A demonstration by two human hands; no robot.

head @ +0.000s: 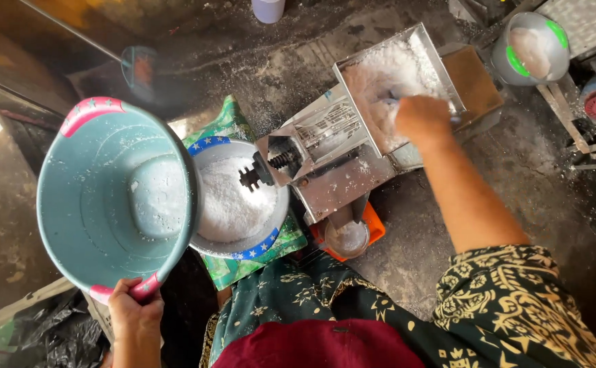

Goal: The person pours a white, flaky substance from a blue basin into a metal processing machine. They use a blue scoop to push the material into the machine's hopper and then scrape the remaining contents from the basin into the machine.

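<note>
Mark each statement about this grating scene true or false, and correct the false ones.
1. The left hand grips the teal basin by its pink handle. True.
2. The right hand is down in the metal machine's hopper, among white gratings. True.
3. The teal basin is heaped full of white gratings. False: it is tilted and nearly empty, with only a white film inside.
4. The star-rimmed bowl under the machine's spout holds white gratings. True.
5. The small container below the machine sits on a green tray. False: it sits on an orange one.
</note>
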